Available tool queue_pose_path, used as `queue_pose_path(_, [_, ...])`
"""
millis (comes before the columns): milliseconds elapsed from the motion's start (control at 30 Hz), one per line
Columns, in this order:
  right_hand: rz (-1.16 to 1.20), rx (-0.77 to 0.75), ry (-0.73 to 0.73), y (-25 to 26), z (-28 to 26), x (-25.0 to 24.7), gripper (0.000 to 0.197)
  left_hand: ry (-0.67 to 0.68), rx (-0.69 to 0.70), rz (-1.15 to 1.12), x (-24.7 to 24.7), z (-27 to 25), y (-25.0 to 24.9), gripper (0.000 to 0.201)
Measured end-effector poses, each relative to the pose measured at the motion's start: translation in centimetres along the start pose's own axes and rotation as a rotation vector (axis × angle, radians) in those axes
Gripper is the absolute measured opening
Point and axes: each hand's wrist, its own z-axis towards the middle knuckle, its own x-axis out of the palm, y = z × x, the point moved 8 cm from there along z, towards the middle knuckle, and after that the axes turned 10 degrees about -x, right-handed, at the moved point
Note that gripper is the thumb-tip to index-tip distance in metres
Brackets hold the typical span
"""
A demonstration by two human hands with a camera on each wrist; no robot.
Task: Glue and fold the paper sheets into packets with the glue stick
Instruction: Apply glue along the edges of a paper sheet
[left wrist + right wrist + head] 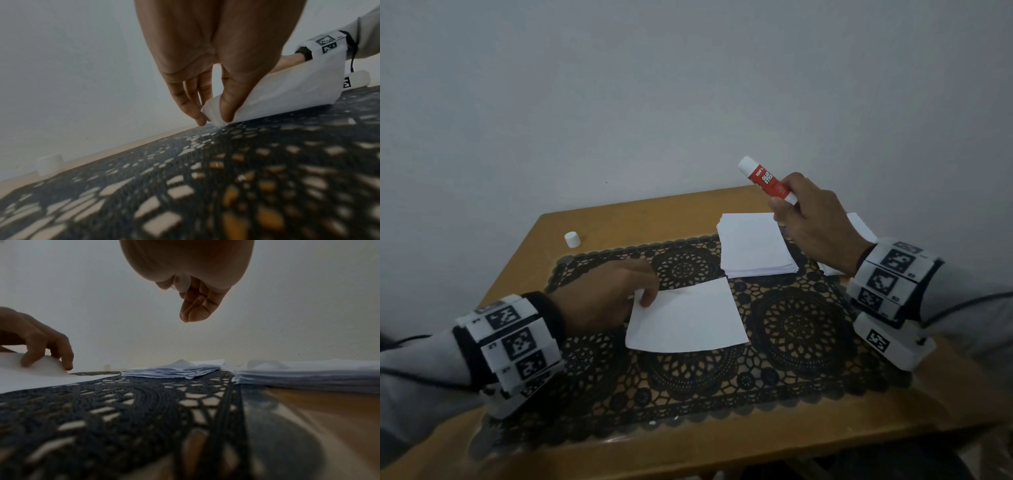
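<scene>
A white paper sheet (688,318) lies on the black lace mat (801,329) at the middle of the table. My left hand (640,291) pinches its left corner and lifts it a little; in the left wrist view the thumb and fingers (226,105) hold the curled corner of the sheet (287,91). My right hand (791,212) is raised above the back right of the table and grips a red and white glue stick (767,180), uncapped, tip pointing up and left. In the right wrist view only the stick's white end (182,283) shows in the palm.
A stack of white sheets (755,245) sits behind the single sheet, with another pile (859,226) at the far right, partly hidden by my right hand. The white cap (572,239) stands on the wooden table (619,219) at the back left. A grey wall rises behind.
</scene>
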Motion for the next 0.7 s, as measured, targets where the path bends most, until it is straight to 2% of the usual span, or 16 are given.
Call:
queue_pose_path(100, [-0.018,-0.026,0.014,0.2,0.0,0.0,0.028,0.042,-0.016,0.009,0.9,-0.2,0.2,0.037])
queue_pose_path(167, [-0.02,-0.061,0.041,0.7,-0.1,0.3,0.029,0.022,-0.021,0.005,0.5,-0.4,0.2,0.043])
queue_pose_path(267, [-0.004,-0.089,0.137,1.5,-0.2,1.3,0.031,-0.045,-0.028,0.03,-0.4,-1.3,-0.2,0.052])
queue_pose_path(333, [-0.003,-0.091,0.209,2.5,-0.4,2.1,0.024,-0.051,-0.019,0.068,-0.4,-2.1,-1.3,0.055])
queue_pose_path(367, [0.019,-0.09,0.245,3.4,-0.4,2.5,0.021,-0.018,-0.025,0.083,0.0,-2.6,-2.0,0.055])
queue_pose_path(433, [0.063,-0.083,0.33,5.7,-0.5,3.9,0.021,0.136,-0.065,0.086,1.6,-3.7,-2.9,0.049])
queue_pose_path(500, [0.084,-0.04,0.402,7.9,-0.6,5.7,0.021,0.256,-0.091,0.132,3.1,-4.6,-3.5,0.053])
queue_pose_path(633, [0.02,0.08,0.476,10.5,-0.8,8.9,0.025,0.367,-0.128,0.238,4.6,-5.6,-3.6,0.058])
queue_pose_path(700, [-0.023,0.113,0.502,11.4,-0.7,10.2,0.021,0.368,-0.129,0.229,4.6,-5.8,-3.9,0.057])
